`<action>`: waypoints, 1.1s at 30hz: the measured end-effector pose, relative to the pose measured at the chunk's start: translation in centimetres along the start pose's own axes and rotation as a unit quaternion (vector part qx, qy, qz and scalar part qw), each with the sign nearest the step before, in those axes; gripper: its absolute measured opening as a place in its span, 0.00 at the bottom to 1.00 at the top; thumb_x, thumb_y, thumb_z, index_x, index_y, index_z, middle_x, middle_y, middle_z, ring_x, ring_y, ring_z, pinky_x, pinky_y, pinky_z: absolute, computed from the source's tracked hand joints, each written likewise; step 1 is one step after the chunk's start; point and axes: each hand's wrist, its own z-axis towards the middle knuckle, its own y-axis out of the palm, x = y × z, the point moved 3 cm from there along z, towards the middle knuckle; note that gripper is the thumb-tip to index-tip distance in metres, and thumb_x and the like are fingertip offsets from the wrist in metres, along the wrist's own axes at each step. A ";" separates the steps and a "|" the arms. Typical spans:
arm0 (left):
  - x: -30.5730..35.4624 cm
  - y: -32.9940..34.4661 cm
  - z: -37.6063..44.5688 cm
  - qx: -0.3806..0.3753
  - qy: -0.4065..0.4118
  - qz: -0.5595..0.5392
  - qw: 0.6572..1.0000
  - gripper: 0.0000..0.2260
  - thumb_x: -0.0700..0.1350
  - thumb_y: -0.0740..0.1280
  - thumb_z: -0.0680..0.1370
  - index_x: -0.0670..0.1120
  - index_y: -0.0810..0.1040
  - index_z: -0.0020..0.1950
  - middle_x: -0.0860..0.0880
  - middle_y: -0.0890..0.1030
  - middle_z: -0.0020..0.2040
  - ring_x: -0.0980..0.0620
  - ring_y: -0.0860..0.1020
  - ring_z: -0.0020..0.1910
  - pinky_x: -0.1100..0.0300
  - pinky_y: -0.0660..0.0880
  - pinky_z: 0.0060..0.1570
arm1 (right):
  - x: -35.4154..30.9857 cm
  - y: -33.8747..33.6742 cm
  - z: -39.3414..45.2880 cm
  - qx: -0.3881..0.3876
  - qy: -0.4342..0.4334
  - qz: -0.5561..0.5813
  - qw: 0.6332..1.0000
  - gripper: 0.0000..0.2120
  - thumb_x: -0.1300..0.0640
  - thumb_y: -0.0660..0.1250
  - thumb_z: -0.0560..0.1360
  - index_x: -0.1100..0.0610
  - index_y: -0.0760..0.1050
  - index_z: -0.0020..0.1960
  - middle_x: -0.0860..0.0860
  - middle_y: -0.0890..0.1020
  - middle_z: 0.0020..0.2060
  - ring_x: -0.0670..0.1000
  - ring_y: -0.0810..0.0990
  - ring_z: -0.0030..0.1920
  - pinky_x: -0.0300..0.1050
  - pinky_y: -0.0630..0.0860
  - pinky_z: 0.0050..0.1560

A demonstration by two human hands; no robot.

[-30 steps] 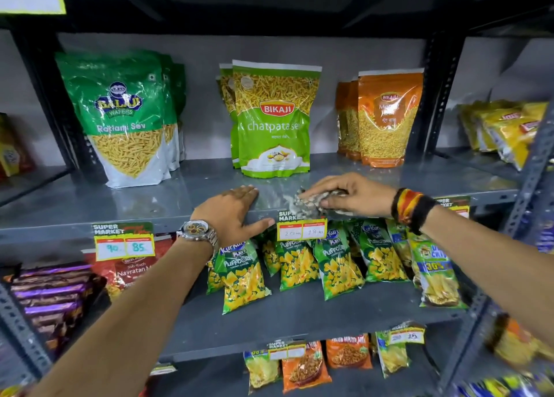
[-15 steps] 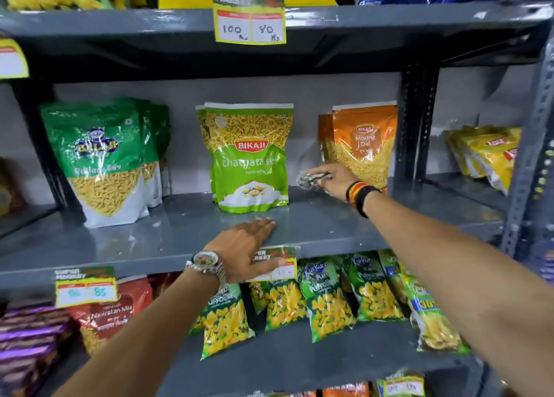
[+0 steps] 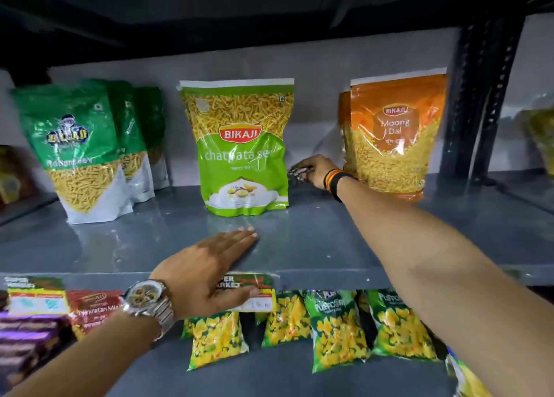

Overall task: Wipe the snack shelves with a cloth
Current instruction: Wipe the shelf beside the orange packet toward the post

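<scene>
Two hands work the grey metal shelf in the head view, the only one here. The right hand reaches to the shelf's back edge, into the gap between the green Bikaji sev pouch and the orange Moong Dal pouch, fingers curled around a crumpled grey patterned cloth pressed low near the shelf surface. The left hand lies flat and spread at the front edge, holding nothing, its thumb over a red-and-yellow price label. To wipe this strip well, I would keep the cloth flat against the metal and draw it forward from the back edge (the pouches stand close on both sides), with the wrist low so that neither pouch tips, and the left palm bracing the body.
</scene>
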 end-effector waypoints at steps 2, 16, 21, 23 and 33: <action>-0.1 0.0 0.1 0.006 0.003 0.003 1.000 0.41 0.73 0.55 0.77 0.50 0.55 0.83 0.52 0.59 0.82 0.55 0.59 0.80 0.57 0.59 0.77 | 0.7 0.3 1.0 -0.018 0.012 -0.010 1.000 0.16 0.71 0.66 0.72 0.59 0.84 0.55 0.53 0.85 0.51 0.51 0.82 0.51 0.42 0.78 0.57; 0.3 -0.3 -0.2 0.010 0.020 0.014 1.000 0.40 0.72 0.56 0.78 0.47 0.59 0.82 0.49 0.62 0.81 0.53 0.62 0.79 0.55 0.60 0.77 | -1.8 -2.8 -9.5 -0.171 -0.053 -0.005 0.984 0.18 0.67 0.65 0.77 0.57 0.77 0.65 0.51 0.80 0.63 0.45 0.77 0.58 0.25 0.71 0.53; 0.3 -0.3 -0.2 0.011 0.021 0.014 1.000 0.41 0.72 0.56 0.78 0.47 0.59 0.82 0.48 0.62 0.81 0.50 0.63 0.79 0.57 0.58 0.76 | -3.8 -6.6 -17.9 -0.243 -0.072 -0.015 0.967 0.17 0.61 0.67 0.77 0.46 0.79 0.64 0.43 0.80 0.61 0.41 0.77 0.60 0.30 0.69 0.60; 0.3 -0.3 -0.3 0.011 0.015 0.013 1.000 0.41 0.72 0.56 0.78 0.47 0.58 0.82 0.49 0.62 0.81 0.50 0.63 0.79 0.56 0.58 0.76 | -4.5 -8.2 -18.2 -0.222 -0.062 0.007 0.973 0.17 0.62 0.67 0.77 0.47 0.79 0.63 0.44 0.80 0.63 0.41 0.78 0.61 0.33 0.70 0.64; 0.4 -0.3 -0.3 -0.005 0.009 0.012 1.000 0.41 0.74 0.53 0.77 0.48 0.56 0.82 0.48 0.61 0.82 0.48 0.63 0.79 0.51 0.63 0.76 | -4.1 -6.2 -19.8 -0.102 0.013 -0.014 0.995 0.17 0.65 0.65 0.78 0.54 0.79 0.64 0.50 0.78 0.66 0.47 0.76 0.64 0.27 0.68 0.56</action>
